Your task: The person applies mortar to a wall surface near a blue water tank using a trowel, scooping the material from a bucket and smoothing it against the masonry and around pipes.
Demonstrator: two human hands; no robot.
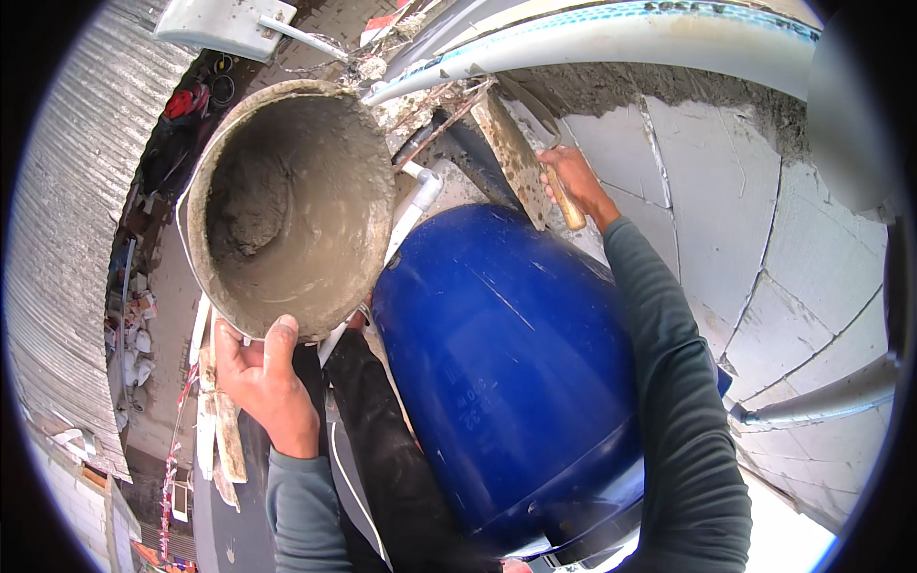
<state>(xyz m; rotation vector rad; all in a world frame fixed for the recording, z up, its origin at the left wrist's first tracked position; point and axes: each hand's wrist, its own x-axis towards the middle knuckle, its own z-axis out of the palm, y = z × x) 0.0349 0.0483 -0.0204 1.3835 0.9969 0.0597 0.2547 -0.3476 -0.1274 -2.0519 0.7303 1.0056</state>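
From where I stand, the left hand [274,390] is clamped on the rim of a mortar-smeared bucket [342,224] at six o'clock, thumb uppermost. The right hand [578,181] is curled round a wooden-handled trowel [569,207], its long axis tilted toward eleven; the bucket lies at nine from it, nearer the left hand.

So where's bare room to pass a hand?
Over the rounded blue plastic tank, between the round mortar-coated bucket and the right grey-green sleeve. It is crowded at the tank's far end: white plastic pipe, spattered flat board, and the right hand gripping a wooden-handled trowel.
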